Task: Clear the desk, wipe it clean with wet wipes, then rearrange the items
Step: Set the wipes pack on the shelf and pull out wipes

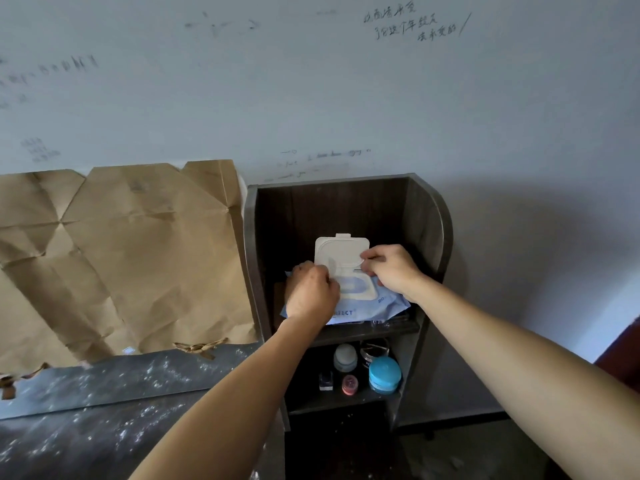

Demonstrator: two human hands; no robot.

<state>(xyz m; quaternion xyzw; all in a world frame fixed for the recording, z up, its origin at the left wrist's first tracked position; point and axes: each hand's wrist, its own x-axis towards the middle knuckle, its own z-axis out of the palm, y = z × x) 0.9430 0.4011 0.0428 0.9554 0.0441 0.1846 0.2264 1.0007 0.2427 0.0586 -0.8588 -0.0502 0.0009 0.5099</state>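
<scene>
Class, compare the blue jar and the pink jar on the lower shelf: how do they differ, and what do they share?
The blue jar is light blue and clearly larger; the pink jar is pink-red and small. The blue jar stands to the right of the pink jar. Both are round, upright, and stand on the lower shelf, below the wipes pack.

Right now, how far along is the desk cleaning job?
Done: nothing I can confirm. In hand: the left hand and right hand grip the wipes pack on the shelf, its lid open. Left: the desk shows white dust, so wiping and rearranging remain.
</scene>
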